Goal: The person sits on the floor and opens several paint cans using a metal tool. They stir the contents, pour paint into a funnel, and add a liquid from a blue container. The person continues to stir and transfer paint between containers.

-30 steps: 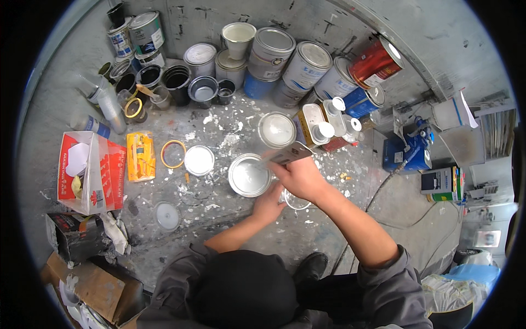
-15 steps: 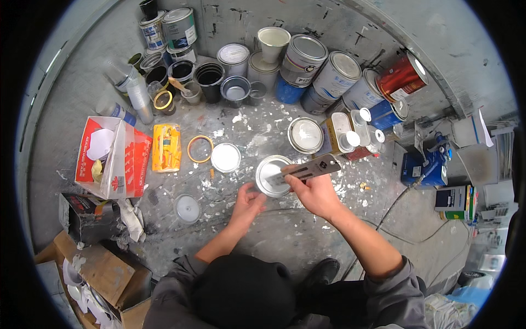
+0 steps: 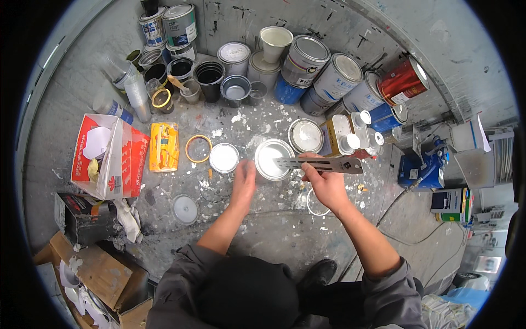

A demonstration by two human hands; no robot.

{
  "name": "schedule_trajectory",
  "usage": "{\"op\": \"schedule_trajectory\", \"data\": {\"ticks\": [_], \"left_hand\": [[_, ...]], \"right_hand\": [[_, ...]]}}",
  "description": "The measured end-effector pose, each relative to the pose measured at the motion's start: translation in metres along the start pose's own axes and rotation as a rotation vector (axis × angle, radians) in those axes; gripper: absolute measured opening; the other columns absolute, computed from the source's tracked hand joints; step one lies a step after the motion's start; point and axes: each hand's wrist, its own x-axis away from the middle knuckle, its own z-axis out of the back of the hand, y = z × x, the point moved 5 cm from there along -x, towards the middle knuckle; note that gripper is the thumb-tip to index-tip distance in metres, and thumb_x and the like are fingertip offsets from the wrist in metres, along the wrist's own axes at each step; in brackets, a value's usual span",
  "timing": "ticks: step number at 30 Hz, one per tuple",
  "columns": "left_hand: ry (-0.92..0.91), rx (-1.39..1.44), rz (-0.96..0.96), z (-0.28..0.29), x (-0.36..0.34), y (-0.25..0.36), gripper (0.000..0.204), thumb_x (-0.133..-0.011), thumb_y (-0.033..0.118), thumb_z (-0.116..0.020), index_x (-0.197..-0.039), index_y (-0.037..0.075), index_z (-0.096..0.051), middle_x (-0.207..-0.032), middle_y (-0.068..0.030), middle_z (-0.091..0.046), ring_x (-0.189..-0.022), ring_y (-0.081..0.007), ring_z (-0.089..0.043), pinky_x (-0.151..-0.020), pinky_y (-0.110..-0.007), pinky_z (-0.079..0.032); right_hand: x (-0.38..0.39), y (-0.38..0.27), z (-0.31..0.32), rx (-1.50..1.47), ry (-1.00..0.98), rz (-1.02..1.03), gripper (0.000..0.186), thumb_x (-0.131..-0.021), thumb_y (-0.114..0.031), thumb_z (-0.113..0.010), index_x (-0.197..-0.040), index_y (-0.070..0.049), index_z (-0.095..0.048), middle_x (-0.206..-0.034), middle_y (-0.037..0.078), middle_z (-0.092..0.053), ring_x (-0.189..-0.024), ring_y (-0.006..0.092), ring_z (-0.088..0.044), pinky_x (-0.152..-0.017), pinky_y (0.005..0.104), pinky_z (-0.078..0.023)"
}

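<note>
Light bright, fairly even; shadows soft. White paint in the open can (image 3: 273,159), mid-worktop (image 3: 274,230), nearly burnt out; sheen on the red can (image 3: 402,81) toward the far right corner. Left hand (image 3: 244,183) slightly blurred at fingertips. Fisheye bending, black rim; background beyond right edge hazy.

yellow packet (image 3: 164,147) beside red-and-white box (image 3: 123,159)

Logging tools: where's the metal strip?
In the head view, right of centre, the right hand holds the metal strip, its left end overlapping the open can.
</note>
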Motion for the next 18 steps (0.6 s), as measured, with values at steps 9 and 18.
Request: {"op": "schedule_trajectory", "data": {"ticks": [9,18], "left_hand": [[-0.191,-0.212,0.033,0.021,0.006,0.02,0.073,-0.1,0.049,-0.073,-0.154,0.012,-0.042,-0.134,-0.0057,-0.062,-0.12,-0.0164,-0.057,-0.099,-0.038,-0.047],[-0.176,-0.368,-0.027,0.071,-0.002,0.012,0.047,-0.11,0.039,-0.061,-0.138,0.001,-0.063,-0.128,-0.0094,-0.069,-0.113,-0.0155,-0.065,-0.089,-0.03,-0.053]], "right_hand": [[0.025,-0.021,-0.012,0.197,-0.252,0.141,0.024,-0.105,-0.013,-0.066,-0.127,-0.003,-0.072,-0.112,0.007,-0.074,-0.085,0.0115,-0.069,-0.075,0.0304,-0.058],[0.014,-0.058,-0.023,0.484,-0.185,0.56,0.022,-0.095,-0.005,-0.072,-0.117,-0.004,-0.075,-0.095,0.019,-0.074,-0.083,0.0376,-0.072,-0.074,0.0419,-0.057]]}}
